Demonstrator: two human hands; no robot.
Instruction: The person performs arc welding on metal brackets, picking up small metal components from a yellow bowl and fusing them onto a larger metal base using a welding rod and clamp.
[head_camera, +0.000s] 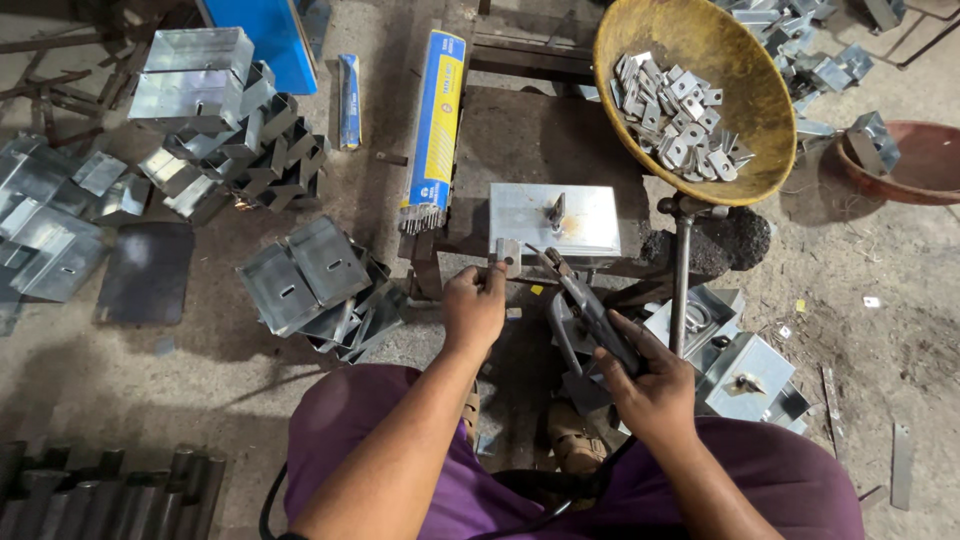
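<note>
My left hand (473, 305) pinches a small metal bracket (507, 250) against the front left edge of a shiny steel box (590, 215) that lies on a low work stand. My right hand (645, 385) grips a welding electrode holder (585, 310), its tip pointing up toward the box's front edge. A small metal tab (556, 212) stands upright on the top face of the box. Just behind and to the right, a yellow pan (760, 110) holds several small metal brackets (675, 115).
A blue and yellow pack of welding rods (435, 125) lies left of the box. Piles of steel boxes (315, 280) and channel pieces (240, 150) cover the floor at left; finished boxes (745, 375) sit at right. A red bowl (915, 160) is at far right, dark pipes (100, 495) at bottom left.
</note>
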